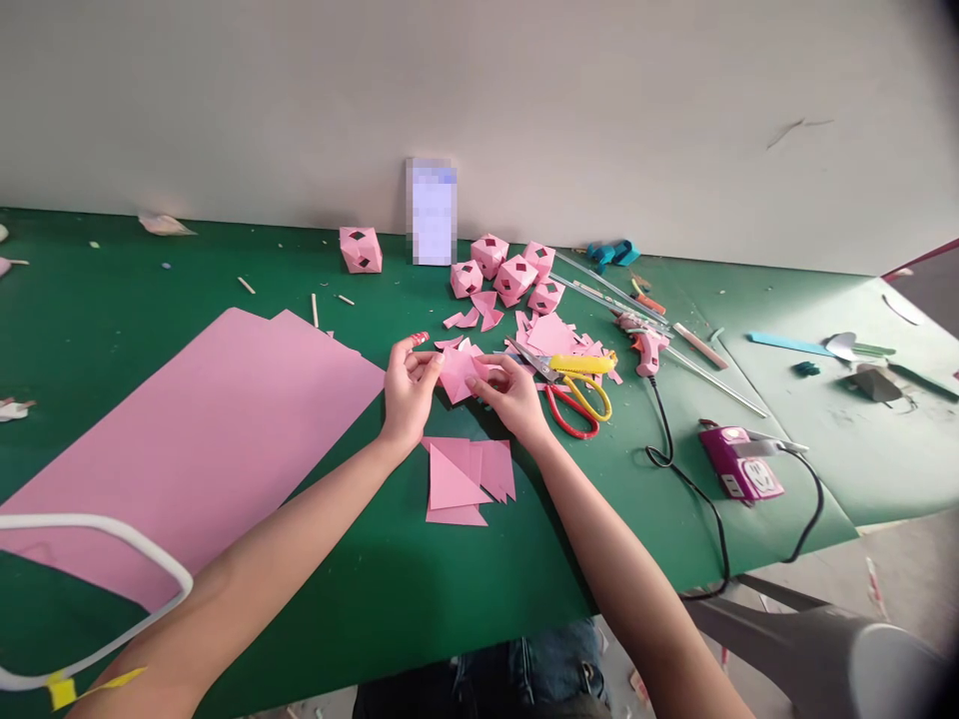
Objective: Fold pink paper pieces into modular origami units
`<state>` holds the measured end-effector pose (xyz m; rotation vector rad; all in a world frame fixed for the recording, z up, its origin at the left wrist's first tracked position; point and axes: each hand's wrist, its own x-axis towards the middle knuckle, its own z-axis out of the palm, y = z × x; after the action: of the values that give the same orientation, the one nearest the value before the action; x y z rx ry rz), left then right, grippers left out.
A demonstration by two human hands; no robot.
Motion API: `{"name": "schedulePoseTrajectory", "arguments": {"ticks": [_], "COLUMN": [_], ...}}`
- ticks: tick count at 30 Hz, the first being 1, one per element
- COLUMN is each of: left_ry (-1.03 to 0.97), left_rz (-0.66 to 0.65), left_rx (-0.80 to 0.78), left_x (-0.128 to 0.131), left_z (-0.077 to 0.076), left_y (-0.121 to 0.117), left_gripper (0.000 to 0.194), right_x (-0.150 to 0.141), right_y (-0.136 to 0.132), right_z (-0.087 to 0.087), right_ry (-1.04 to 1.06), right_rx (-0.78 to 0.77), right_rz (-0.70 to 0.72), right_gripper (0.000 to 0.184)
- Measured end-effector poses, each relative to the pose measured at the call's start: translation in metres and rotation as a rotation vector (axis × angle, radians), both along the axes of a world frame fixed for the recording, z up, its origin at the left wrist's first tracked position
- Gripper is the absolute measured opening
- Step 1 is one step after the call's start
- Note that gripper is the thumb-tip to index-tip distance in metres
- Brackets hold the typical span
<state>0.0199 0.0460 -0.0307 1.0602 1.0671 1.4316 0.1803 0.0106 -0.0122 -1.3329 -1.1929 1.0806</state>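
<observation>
Between my two hands is a folded piece of pink paper, held just above the green table. My left hand pinches its left edge with thumb and fingers. On the other side, my right hand grips the right edge, thumb pressed on the front. Cut pink paper pieces, some triangular, lie in a small pile below my hands. Scissors with red and yellow handles and a yellow utility knife rest to the right of my right hand, by pink paper scraps.
Large pink sheets cover the left. Folded pink paper shapes and a phone stand at the back. To the right lie a pink glue gun, its cord, clear sticks and a purple power strip.
</observation>
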Motion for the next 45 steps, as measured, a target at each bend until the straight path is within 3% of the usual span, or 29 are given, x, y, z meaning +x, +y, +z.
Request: {"name": "schedulePoseTrajectory", "arguments": {"ticks": [6, 12, 17, 24, 32, 39, 45], "left_ry": [0.033, 0.148, 0.235, 0.16, 0.096, 0.11, 0.102], "left_rz": [-0.062, -0.206, -0.226, -0.18, -0.172, -0.129, -0.099], "left_rx": [-0.03, -0.025, 0.013, -0.027, -0.031, -0.005, 0.001], "left_x": [0.001, 0.002, 0.002, 0.002, 0.003, 0.001, 0.002], "left_z": [0.007, 0.013, 0.015, 0.013, 0.009, 0.007, 0.006], "left_y": [-0.002, -0.006, -0.008, -0.005, -0.003, -0.004, -0.003], "left_gripper": [0.047, 0.055, 0.062, 0.034, 0.029, 0.026, 0.023], "right_x": [0.0, -0.002, -0.001, -0.002, -0.001, 0.0, 0.001], "right_y": [0.0, 0.001, 0.001, 0.001, 0.0, 0.002, 0.0], "right_z": [0.002, 0.004, 0.003, -0.001, 0.007, 0.006, 0.007], "right_ry": [0.039, 0.11, 0.111, 0.112, 0.183, 0.177, 0.144], "right_rx": [-0.017, -0.031, -0.034, -0.012, 0.006, -0.059, -0.053], "right_rz": [-0.048, -0.066, -0.073, 0.0, -0.142, -0.066, -0.004], "right_gripper": [0.048, 0.054, 0.051, 0.049, 0.047, 0.048, 0.035]}}
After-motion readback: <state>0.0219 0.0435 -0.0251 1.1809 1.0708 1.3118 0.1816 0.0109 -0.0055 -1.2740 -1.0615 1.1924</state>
